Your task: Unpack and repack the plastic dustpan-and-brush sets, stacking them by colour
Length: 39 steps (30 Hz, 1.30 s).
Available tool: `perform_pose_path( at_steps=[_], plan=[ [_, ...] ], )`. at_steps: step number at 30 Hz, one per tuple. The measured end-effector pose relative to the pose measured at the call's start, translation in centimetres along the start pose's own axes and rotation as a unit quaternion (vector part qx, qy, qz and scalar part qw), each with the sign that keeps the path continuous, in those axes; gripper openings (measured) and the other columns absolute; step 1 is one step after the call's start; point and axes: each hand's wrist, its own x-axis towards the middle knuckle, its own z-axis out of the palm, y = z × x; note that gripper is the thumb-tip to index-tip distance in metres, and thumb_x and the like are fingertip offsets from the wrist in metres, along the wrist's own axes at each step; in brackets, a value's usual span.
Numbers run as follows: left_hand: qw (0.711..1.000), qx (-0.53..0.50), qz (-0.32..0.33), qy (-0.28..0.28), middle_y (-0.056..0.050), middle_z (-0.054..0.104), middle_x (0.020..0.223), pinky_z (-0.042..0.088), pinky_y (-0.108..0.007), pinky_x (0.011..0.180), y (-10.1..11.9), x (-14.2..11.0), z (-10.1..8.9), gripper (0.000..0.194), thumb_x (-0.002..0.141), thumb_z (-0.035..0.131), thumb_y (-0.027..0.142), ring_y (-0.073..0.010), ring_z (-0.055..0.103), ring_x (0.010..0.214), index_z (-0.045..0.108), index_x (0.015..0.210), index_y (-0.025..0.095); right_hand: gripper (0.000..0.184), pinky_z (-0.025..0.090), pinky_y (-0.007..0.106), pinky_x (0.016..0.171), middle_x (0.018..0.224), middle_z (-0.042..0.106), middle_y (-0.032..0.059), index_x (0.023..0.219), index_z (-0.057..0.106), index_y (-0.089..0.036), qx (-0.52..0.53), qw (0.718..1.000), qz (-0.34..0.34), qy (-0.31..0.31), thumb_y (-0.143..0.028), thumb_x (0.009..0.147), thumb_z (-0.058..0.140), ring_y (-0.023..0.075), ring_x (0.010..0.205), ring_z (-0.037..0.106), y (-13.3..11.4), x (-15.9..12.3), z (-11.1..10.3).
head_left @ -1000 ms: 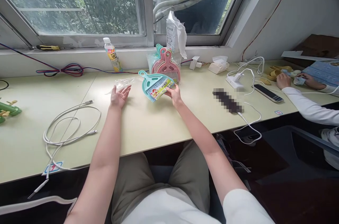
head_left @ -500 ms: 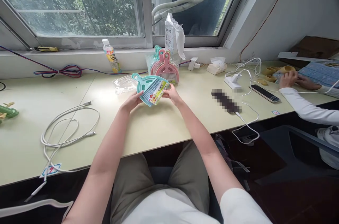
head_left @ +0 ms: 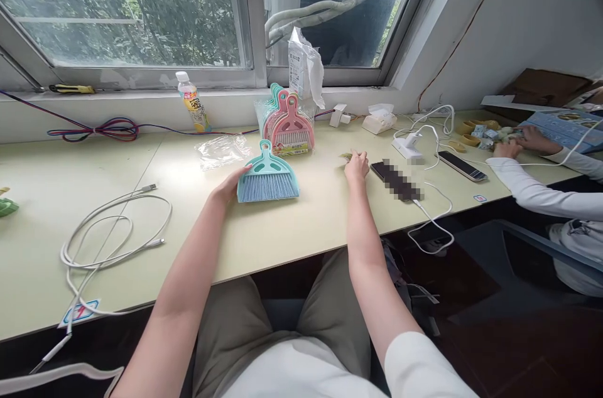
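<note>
A small teal dustpan with a blue-bristled brush [head_left: 267, 177] lies flat on the pale desk [head_left: 292, 228], handle pointing away from me. My left hand [head_left: 229, 184] rests at its left edge, fingers curled against it. My right hand [head_left: 357, 166] is out to the right on the desk, fingers closed on a small paper label [head_left: 346, 156] that shows only in part. Behind the teal set stands a bagged stack of pink and teal dustpan sets [head_left: 287, 125].
A crumpled clear wrapper [head_left: 221, 150] lies left of the stack, a drink bottle [head_left: 190, 100] by the window, a coiled white cable [head_left: 113, 228] at the left. A phone [head_left: 459, 166] and chargers sit to the right, where another person's hands [head_left: 511, 145] work.
The teal set, held up in both hands before, now lies flat on the desk without its coloured label. My right hand has moved right with the label.
</note>
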Motion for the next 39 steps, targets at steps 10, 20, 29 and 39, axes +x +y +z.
perform_pose_path(
  at_steps=[10,20,29,39],
  plan=[
    [0.998,0.016,0.063,-0.012,-0.011,0.074,0.098,0.053,-0.042,0.088,0.6,-0.5,2.5,0.040,0.081,0.065,0.053,-0.0330,0.068,0.101,0.071,0.102,0.019,0.037,0.034,0.042,0.104,0.127,0.061,0.0164,0.123,0.062,-0.017,0.104,0.964,-0.233,0.079,-0.029,0.103,0.033,0.0259,0.121,0.049,-6.9,-4.8,-0.3],
    [0.927,0.219,0.300,0.057,-0.005,0.062,0.081,0.040,-0.033,0.076,-0.2,-1.5,7.4,0.047,0.087,0.046,0.066,-0.0248,0.057,0.085,0.060,0.082,0.021,0.027,0.038,0.040,0.094,0.108,0.069,0.0102,0.098,0.067,-0.020,0.153,0.934,-0.324,-0.003,-0.045,0.094,0.056,0.0273,0.109,0.055,-12.7,-11.0,1.6],
    [0.881,0.308,0.341,0.110,-0.002,0.050,0.067,0.030,-0.031,0.065,-0.1,-2.7,7.9,0.046,0.093,0.035,0.063,-0.0208,0.045,0.065,0.054,0.080,0.023,0.029,0.046,0.041,0.095,0.112,0.063,0.0138,0.105,0.066,-0.019,0.202,0.936,-0.285,-0.032,-0.043,0.089,0.062,0.0296,0.109,0.059,-13.1,-11.9,0.9],
    [0.908,0.209,0.323,0.165,-0.005,0.060,0.082,0.039,-0.033,0.074,0.3,-1.4,6.2,0.046,0.091,0.038,0.062,-0.0223,0.052,0.080,0.060,0.087,0.021,0.017,0.052,0.028,0.077,0.089,0.065,0.0019,0.084,0.061,-0.022,0.393,0.893,-0.202,-0.084,-0.038,0.084,0.057,0.0163,0.078,0.062,-12.8,-10.1,-0.5]
  ],
)
